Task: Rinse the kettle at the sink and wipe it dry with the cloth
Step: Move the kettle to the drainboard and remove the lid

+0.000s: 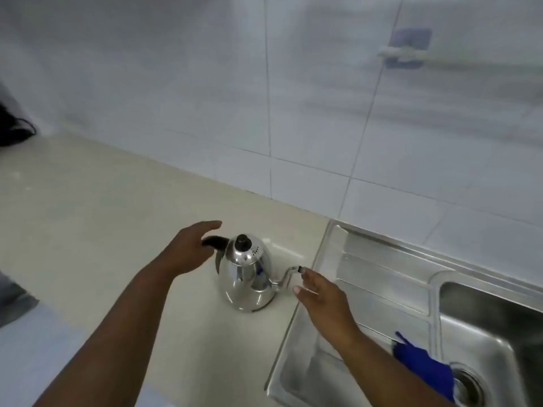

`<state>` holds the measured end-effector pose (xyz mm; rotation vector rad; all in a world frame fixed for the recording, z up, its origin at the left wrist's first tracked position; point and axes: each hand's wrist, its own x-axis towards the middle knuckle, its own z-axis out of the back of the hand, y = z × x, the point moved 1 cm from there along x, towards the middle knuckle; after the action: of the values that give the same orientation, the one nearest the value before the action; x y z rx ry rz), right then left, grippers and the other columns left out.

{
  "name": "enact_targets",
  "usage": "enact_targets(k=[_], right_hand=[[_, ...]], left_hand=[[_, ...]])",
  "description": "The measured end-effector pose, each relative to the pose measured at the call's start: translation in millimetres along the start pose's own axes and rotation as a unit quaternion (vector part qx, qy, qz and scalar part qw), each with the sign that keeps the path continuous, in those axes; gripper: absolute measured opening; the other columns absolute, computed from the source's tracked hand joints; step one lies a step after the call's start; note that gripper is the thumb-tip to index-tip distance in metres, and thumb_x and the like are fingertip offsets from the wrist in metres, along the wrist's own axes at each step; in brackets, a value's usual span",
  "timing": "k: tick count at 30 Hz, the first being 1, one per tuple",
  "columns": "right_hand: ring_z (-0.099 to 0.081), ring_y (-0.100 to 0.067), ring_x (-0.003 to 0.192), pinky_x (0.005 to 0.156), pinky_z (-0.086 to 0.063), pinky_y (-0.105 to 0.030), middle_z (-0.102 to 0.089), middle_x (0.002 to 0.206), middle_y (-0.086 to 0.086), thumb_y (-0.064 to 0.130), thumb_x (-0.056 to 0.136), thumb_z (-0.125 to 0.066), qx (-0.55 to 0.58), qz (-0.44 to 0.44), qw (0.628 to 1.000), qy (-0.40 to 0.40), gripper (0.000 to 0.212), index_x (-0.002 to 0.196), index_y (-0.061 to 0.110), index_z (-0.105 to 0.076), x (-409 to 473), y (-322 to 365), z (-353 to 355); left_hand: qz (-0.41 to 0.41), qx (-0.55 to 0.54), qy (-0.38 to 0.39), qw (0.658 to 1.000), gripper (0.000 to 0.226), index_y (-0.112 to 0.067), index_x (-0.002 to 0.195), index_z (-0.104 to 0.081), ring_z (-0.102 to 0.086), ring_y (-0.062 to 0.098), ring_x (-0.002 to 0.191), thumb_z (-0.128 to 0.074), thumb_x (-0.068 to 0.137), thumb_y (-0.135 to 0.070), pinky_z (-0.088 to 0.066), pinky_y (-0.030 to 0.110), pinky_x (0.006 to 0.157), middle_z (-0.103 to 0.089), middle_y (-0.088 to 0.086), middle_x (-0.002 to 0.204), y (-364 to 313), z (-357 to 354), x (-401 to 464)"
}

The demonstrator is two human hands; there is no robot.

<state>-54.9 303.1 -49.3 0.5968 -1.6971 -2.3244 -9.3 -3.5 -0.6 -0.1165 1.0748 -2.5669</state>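
Observation:
A shiny steel kettle [248,277] with a black lid knob, a black handle and a thin bent spout stands upright on the cream counter, just left of the sink [382,289]. My left hand [188,249] hovers at the black handle, fingers spread, not closed on it. My right hand [320,298] is open by the tip of the spout, over the sink's drainboard. A blue cloth [423,365] lies on the divider between the drainboard and the basin, partly hidden by my right forearm.
The sink basin with its round drain [470,386] is at the lower right. A white tiled wall runs behind the counter, with a blurred fixture [407,49] high on it. A dark object [13,127] sits at the far left counter edge.

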Motion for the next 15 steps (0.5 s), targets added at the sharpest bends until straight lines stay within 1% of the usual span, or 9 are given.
enact_targets(k=[2, 3, 5, 6, 8, 10, 12, 13, 15], right_hand=[[-0.06, -0.003, 0.11, 0.071, -0.04, 0.007, -0.065, 0.112, 0.014, 0.026, 0.088, -0.071, -0.024, 0.0, 1.0, 0.002, 0.039, 0.127, 0.026, -0.063, 11, 1, -9], [-0.062, 0.0, 0.105, 0.075, -0.042, 0.003, -0.067, 0.104, 0.019, 0.027, 0.087, -0.071, -0.039, 0.002, 0.999, 0.004, 0.03, 0.117, 0.03, -0.067, 15, 0, -13], [-0.062, 0.016, 0.09, 0.082, -0.045, -0.005, -0.068, 0.091, 0.025, 0.029, 0.086, -0.072, -0.042, -0.002, 0.999, 0.015, 0.018, 0.103, 0.037, -0.069, 22, -2, -21], [-0.06, 0.023, 0.085, 0.082, -0.044, -0.003, -0.068, 0.091, 0.025, 0.029, 0.087, -0.072, -0.039, -0.001, 0.999, 0.013, 0.018, 0.103, 0.036, -0.071, 24, -2, -24], [-0.054, 0.032, 0.081, 0.077, -0.039, 0.004, -0.07, 0.092, 0.021, 0.027, 0.089, -0.069, -0.054, 0.021, 0.998, -0.002, 0.02, 0.108, 0.028, -0.074, 31, -8, -28], [-0.055, 0.031, 0.084, 0.077, -0.038, 0.004, -0.071, 0.087, 0.024, 0.024, 0.089, -0.069, -0.057, 0.039, 0.997, -0.017, 0.017, 0.104, 0.029, -0.074, 34, -10, -30], [-0.06, 0.026, 0.087, 0.08, -0.04, 0.002, -0.07, 0.08, 0.036, 0.019, 0.089, -0.07, -0.035, 0.045, 0.998, -0.021, 0.017, 0.1, 0.032, -0.073, 35, -13, -29], [-0.061, 0.024, 0.087, 0.081, -0.041, 0.001, -0.068, 0.08, 0.041, 0.017, 0.089, -0.07, -0.02, 0.041, 0.999, -0.026, 0.017, 0.099, 0.03, -0.073, 34, -14, -27], [-0.065, 0.018, 0.089, 0.084, -0.046, -0.005, -0.071, 0.083, 0.036, 0.014, 0.088, -0.07, 0.015, 0.033, 0.998, -0.045, 0.017, 0.103, 0.02, -0.075, 31, -16, -17]], left_hand=[[0.002, 0.039, 0.014, 0.999, 0.056, -0.021, 0.131, -0.055, -0.051, 0.019, 0.126, -0.066, 0.081, 0.002, -0.036, 0.023, 0.099, -0.058, -0.002, 0.134, 15, 4, 4], [0.004, 0.047, 0.022, 0.999, 0.054, -0.025, 0.127, -0.058, -0.054, 0.019, 0.123, -0.068, 0.081, 0.0, -0.037, 0.024, 0.098, -0.061, -0.006, 0.128, 27, 3, 7], [0.011, 0.026, 0.027, 0.999, 0.051, -0.039, 0.114, -0.061, -0.061, 0.015, 0.11, -0.072, 0.081, -0.002, -0.043, 0.028, 0.094, -0.067, -0.021, 0.11, 40, 3, 12], [0.017, 0.012, 0.024, 0.999, 0.05, -0.044, 0.107, -0.062, -0.063, 0.01, 0.103, -0.072, 0.081, -0.003, -0.047, 0.03, 0.092, -0.069, -0.025, 0.102, 43, 2, 14], [0.017, -0.022, 0.023, 0.999, 0.044, -0.043, 0.1, -0.064, -0.064, -0.004, 0.088, -0.072, 0.081, -0.003, -0.049, 0.03, 0.088, -0.068, -0.029, 0.095, 44, 1, 18], [0.019, -0.042, 0.021, 0.999, 0.038, -0.031, 0.1, -0.068, -0.063, -0.005, 0.083, -0.071, 0.081, 0.001, -0.052, 0.033, 0.088, -0.069, -0.023, 0.095, 46, -1, 19], [0.005, -0.043, 0.022, 0.999, 0.037, -0.027, 0.1, -0.069, -0.061, -0.003, 0.081, -0.07, 0.08, 0.005, -0.053, 0.037, 0.089, -0.069, -0.017, 0.094, 43, -3, 20], [-0.004, -0.039, 0.025, 0.999, 0.04, -0.031, 0.098, -0.069, -0.061, -0.004, 0.079, -0.07, 0.08, 0.005, -0.052, 0.036, 0.086, -0.069, -0.018, 0.092, 40, -4, 20], [-0.027, -0.03, 0.025, 0.999, 0.046, -0.041, 0.093, -0.067, -0.06, -0.003, 0.076, -0.07, 0.08, 0.003, -0.05, 0.03, 0.081, -0.068, -0.02, 0.09, 28, -5, 19]])
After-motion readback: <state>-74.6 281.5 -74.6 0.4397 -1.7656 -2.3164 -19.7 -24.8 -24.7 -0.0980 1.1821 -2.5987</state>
